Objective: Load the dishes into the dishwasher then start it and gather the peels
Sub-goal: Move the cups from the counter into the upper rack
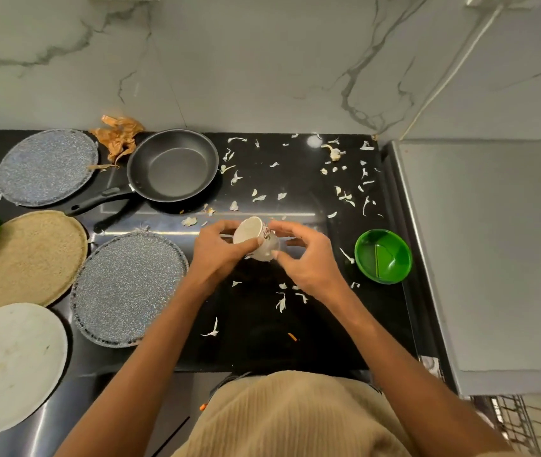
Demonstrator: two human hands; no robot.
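Above the middle of the desk (256, 324), a small white cup (256, 237) is being held tipped on its side, the left hand (216, 253) curled round its rim and the right hand (305, 258) pinching its base. Being judged light, stiff and breakable, it is best being gripped round the wall. Papery peels (345, 196) are lying scattered toward the far right corner.

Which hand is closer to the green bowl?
Right. The right hand holds the cup just left of the green bowl, with a gap of counter between. The left hand grips the cup's far side, farther away.

One pan (172, 164), five round mats (129, 288).
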